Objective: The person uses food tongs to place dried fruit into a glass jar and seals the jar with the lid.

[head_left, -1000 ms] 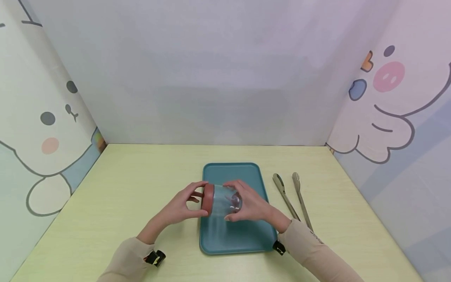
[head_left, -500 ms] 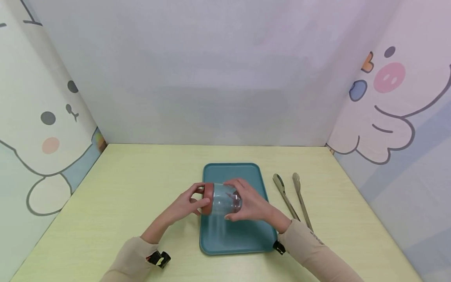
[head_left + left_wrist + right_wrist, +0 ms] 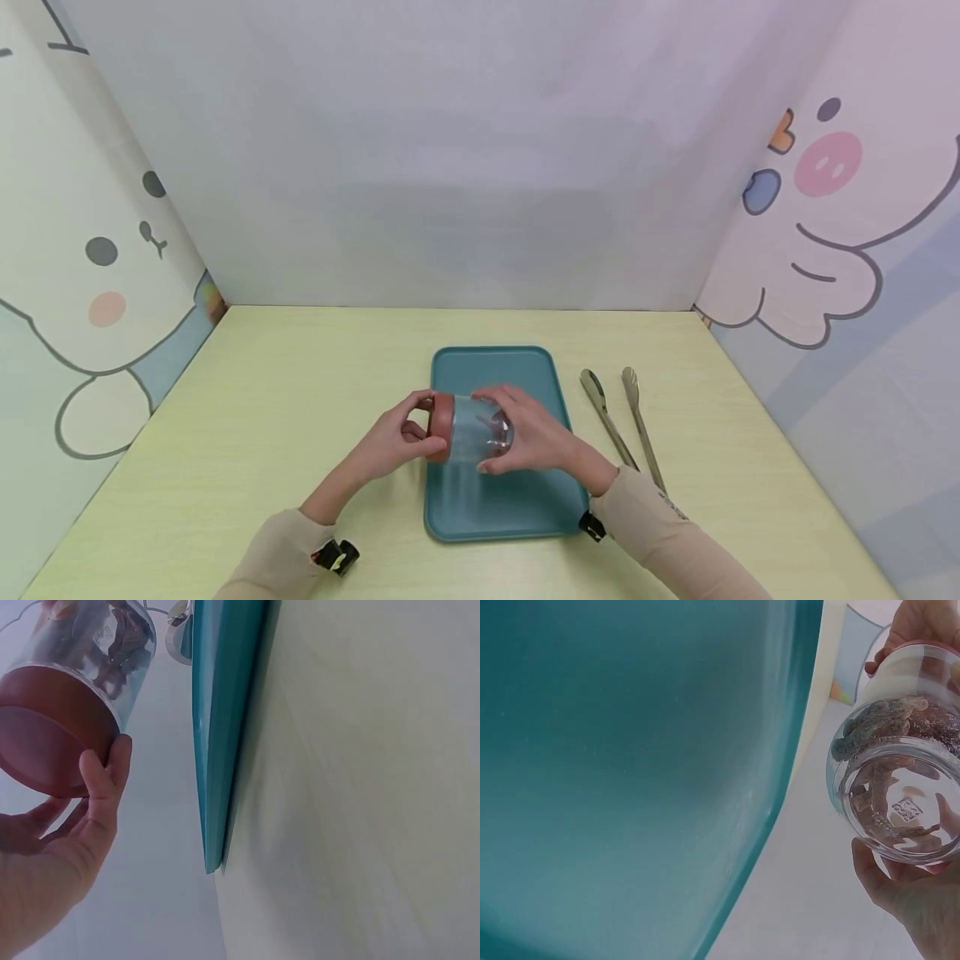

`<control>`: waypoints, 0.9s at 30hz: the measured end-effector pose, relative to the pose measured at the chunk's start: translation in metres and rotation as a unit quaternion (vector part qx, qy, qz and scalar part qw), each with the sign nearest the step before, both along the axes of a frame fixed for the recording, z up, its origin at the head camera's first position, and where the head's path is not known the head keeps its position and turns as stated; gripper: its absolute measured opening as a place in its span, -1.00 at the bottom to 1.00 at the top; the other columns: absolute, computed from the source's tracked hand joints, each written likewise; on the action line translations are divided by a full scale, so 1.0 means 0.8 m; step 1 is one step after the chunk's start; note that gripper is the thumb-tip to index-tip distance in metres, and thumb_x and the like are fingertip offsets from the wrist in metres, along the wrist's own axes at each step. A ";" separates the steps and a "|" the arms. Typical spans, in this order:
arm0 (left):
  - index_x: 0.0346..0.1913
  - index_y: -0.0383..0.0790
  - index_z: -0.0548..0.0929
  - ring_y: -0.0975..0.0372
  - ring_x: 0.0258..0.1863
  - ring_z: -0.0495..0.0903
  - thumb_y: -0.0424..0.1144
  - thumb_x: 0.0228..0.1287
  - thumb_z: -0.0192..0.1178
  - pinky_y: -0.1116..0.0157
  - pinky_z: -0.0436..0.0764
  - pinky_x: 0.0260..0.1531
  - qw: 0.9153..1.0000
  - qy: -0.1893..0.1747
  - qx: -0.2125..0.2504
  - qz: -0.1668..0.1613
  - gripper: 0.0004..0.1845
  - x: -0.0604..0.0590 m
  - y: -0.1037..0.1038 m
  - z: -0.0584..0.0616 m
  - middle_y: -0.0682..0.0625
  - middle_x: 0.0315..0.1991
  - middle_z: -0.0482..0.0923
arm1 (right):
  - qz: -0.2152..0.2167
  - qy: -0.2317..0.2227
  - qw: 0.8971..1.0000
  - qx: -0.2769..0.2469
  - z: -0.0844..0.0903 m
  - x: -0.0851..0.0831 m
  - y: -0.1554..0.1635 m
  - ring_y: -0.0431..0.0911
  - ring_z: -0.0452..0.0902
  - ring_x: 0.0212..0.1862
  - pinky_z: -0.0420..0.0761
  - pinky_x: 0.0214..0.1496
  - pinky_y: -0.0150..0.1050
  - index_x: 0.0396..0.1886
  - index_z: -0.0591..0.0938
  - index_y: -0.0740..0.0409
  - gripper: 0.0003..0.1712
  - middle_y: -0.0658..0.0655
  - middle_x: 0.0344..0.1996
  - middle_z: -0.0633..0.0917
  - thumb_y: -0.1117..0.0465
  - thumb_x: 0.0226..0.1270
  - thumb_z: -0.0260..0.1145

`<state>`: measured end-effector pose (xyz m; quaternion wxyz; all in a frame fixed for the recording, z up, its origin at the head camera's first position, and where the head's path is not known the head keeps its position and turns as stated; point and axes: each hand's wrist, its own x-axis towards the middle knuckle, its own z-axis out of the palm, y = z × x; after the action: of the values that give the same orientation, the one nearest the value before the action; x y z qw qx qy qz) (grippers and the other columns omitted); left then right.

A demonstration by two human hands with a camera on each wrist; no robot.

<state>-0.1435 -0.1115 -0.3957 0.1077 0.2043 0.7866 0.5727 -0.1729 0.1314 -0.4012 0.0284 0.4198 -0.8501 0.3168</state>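
A clear jar (image 3: 474, 429) lies on its side in the air over the blue-green tray (image 3: 510, 508). Its reddish-brown lid (image 3: 441, 427) faces left. My left hand (image 3: 393, 437) grips the lid, thumb low on its near side and fingers at the far side. Round the jar's base end curls my right hand (image 3: 536, 433), with the thumb below and fingers above. Several dark brown, wrinkled pieces (image 3: 881, 724) sit inside near the bottom of the jar in the right wrist view. From the left wrist, the lid (image 3: 56, 727) shows fully seated on the jar.
A metal spoon (image 3: 603, 408) and a metal fork (image 3: 639, 417) lie side by side on the pale wooden table (image 3: 322, 358), right of the tray; the right forearm partly covers their handles. A plain pale backdrop stands behind, with cartoon-printed sheets at both sides.
My left thumb has gone up across the lid and then back down its near side. The jar and right hand stay almost in place.
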 end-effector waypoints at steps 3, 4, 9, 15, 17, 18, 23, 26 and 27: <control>0.18 -0.35 0.23 0.07 -0.40 0.52 -0.28 0.05 0.26 0.32 0.55 -0.35 1.000 0.008 -0.008 0.001 -0.36 0.006 0.001 0.010 -0.18 -0.06 0.33 | 0.002 0.003 1.000 -0.001 -0.002 -0.001 -0.001 -0.02 0.37 -0.12 0.46 -0.22 -0.22 0.16 0.31 0.11 -0.06 0.10 -0.02 0.42 -0.21 -0.24 0.38; 0.18 -0.35 0.23 0.07 -0.40 0.52 -0.29 0.05 0.26 0.32 0.55 -0.35 1.000 0.009 -0.011 0.003 -0.36 0.006 0.002 0.012 -0.17 -0.06 0.33 | 0.003 0.004 1.000 -0.002 -0.002 -0.001 -0.001 -0.01 0.37 -0.12 0.45 -0.22 -0.21 0.16 0.31 0.10 -0.06 0.10 -0.02 0.42 -0.21 -0.24 0.39; 0.18 -0.36 0.24 0.08 -0.40 0.51 -0.28 0.04 0.27 0.29 0.54 -0.36 1.000 0.011 -0.019 0.015 -0.35 0.006 0.002 0.013 -0.17 -0.06 0.34 | 0.000 0.005 1.000 -0.009 -0.004 -0.001 -0.002 -0.02 0.38 -0.14 0.46 -0.21 -0.22 0.17 0.29 0.03 -0.06 0.09 -0.04 0.41 -0.22 -0.25 0.39; 0.22 -0.35 0.20 0.12 -0.33 0.50 -0.23 0.06 0.26 0.32 0.54 -0.35 1.000 0.018 -0.008 0.012 -0.31 -0.005 -0.004 -0.008 -0.18 0.01 0.31 | 0.005 -0.034 0.998 -0.049 -0.007 -0.003 0.001 -0.10 0.42 -0.19 0.49 -0.19 -0.25 0.19 0.26 0.04 -0.07 0.11 -0.03 0.39 -0.14 -0.22 0.42; 0.24 -0.32 0.18 0.12 -0.29 0.49 -0.22 0.06 0.26 0.31 0.55 -0.34 1.000 0.021 0.000 0.004 -0.30 -0.009 -0.007 -0.017 -0.18 0.05 0.29 | 0.002 -0.051 0.997 -0.060 -0.008 -0.003 0.003 -0.13 0.43 -0.19 0.48 -0.17 -0.24 0.19 0.26 0.07 -0.06 0.10 -0.01 0.38 -0.09 -0.23 0.44; 0.24 -0.31 0.18 0.12 -0.27 0.49 -0.22 0.06 0.26 0.31 0.55 -0.33 1.000 0.024 0.005 -0.001 -0.29 -0.011 -0.009 -0.020 -0.17 0.06 0.28 | 0.000 -0.056 0.996 -0.064 -0.007 -0.003 0.003 -0.12 0.44 -0.19 0.48 -0.17 -0.22 0.20 0.25 0.09 -0.06 0.11 0.00 0.38 -0.06 -0.23 0.45; 0.25 -0.26 0.19 0.09 -0.18 0.45 -0.25 0.03 0.29 0.25 0.55 -0.31 0.999 0.038 0.016 -0.015 -0.28 -0.015 -0.014 -0.028 -0.15 0.08 0.28 | 0.013 -0.096 0.989 -0.108 0.010 0.007 0.003 0.07 0.47 -0.18 0.47 -0.16 0.00 0.18 0.23 0.29 -0.08 0.28 0.01 0.36 0.15 -0.20 0.46; 0.23 -0.33 0.20 0.05 -0.13 0.45 -0.35 0.03 0.27 0.23 0.54 -0.30 0.998 0.051 0.021 -0.023 -0.31 -0.012 -0.016 -0.022 -0.19 0.08 0.29 | 0.020 -0.135 0.980 -0.144 0.025 0.016 0.002 0.17 0.45 -0.16 0.45 -0.16 0.09 0.17 0.20 0.39 -0.12 0.34 0.00 0.35 0.27 -0.16 0.42; 0.22 -0.35 0.21 0.03 -0.12 0.44 -0.38 0.03 0.26 0.21 0.54 -0.29 0.998 0.052 0.025 -0.025 -0.33 -0.010 -0.016 -0.019 -0.21 0.07 0.29 | 0.020 -0.147 0.977 -0.153 0.029 0.018 0.002 0.19 0.45 -0.15 0.45 -0.17 0.10 0.17 0.19 0.41 -0.14 0.34 0.00 0.35 0.29 -0.14 0.41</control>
<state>-0.1518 -0.1240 -0.4111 0.0762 0.2559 0.7714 0.5777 -0.1585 0.1331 -0.3777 -0.0390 0.3763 -0.7778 0.5019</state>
